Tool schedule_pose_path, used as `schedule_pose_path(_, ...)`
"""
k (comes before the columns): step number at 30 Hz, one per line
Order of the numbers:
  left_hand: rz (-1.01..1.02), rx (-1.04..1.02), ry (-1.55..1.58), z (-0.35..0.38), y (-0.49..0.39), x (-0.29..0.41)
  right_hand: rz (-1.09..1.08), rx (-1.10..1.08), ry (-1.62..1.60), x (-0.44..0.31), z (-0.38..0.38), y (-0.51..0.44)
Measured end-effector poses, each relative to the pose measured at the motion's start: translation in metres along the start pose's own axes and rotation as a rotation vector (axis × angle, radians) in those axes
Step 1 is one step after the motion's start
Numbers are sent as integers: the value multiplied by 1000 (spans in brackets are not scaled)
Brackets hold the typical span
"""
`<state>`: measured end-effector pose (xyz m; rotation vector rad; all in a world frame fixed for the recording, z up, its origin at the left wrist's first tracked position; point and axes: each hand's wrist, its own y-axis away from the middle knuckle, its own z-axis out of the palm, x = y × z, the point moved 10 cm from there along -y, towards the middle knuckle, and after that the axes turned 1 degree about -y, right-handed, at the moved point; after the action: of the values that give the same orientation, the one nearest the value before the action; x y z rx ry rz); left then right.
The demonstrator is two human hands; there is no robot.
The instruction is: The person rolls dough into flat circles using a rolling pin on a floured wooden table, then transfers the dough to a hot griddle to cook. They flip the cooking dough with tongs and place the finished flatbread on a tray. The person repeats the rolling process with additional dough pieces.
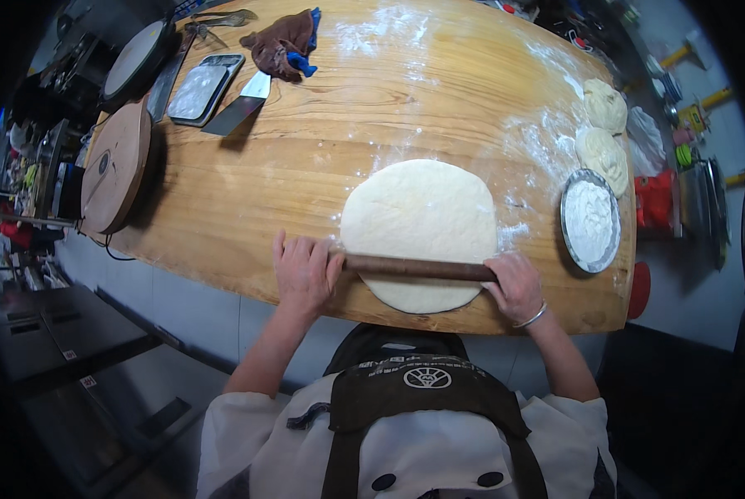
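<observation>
A flat sheet of pale dough (420, 209), roughly oval, lies on the wooden table near its front edge. Across its lower part rests a dark wooden rolling pin (419, 267). My left hand (305, 272) is on the pin's left end, and my right hand (517, 284), with a silver bangle at the wrist, is on its right end. Right of the dough stands a metal bowl of white flour (590, 221). Behind the bowl sit two lumps of dough (602, 159) (604, 106) at the table's right edge.
Loose flour (541, 140) dusts the wooden table (254, 199). Towards the back left lie a metal scraper (241, 109), a digital scale or tray (201, 90) and a brown cloth (282, 47). A round wooden-looking lid or board (116, 168) and a round griddle (136, 62) stand at the left edge.
</observation>
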<state>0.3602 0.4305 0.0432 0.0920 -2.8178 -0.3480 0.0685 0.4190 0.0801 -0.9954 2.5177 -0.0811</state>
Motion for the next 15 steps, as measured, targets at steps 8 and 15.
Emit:
schedule_pose_path(8, 217, 533, -189, -25, -80, 21, 351, 26, 491, 76, 33, -50)
schedule_pose_path(15, 144, 194, -156, 24, -15, 8, 390, -159, 297, 31, 46, 8)
